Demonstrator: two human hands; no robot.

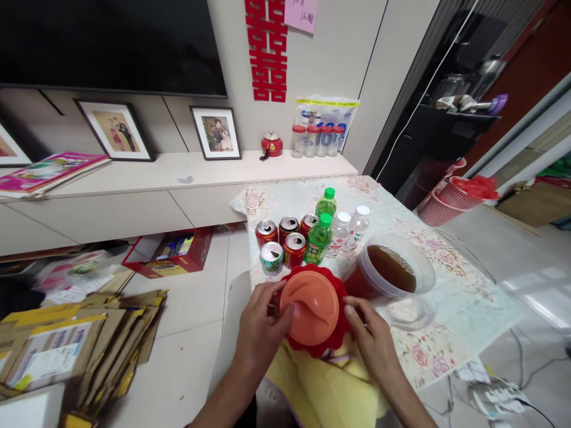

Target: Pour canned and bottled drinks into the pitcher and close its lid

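Near the table's front edge, a red scalloped dish (339, 336) sits just above a yellow cloth (321, 386). On it rests a round orange lid-like piece (310, 309) with a curved ridge. My left hand (263, 318) is closed on the left side, its thumb on the orange piece and its fingers at the red rim. My right hand (368, 333) pinches the dish's right rim between thumb and fingers. Beside it stands a clear plastic pitcher (366, 273) of brown liquid, and its clear lid-like piece (408, 312) lies under the pitcher's near side.
Several opened drink cans (294, 249) stand behind the dish. Two green bottles (319, 241) and two clear white-capped bottles (357, 229) stand close by. The flowered tablecloth (450, 297) spreads right. Folded cardboard (111, 339) and a red box (172, 252) lie on the floor.
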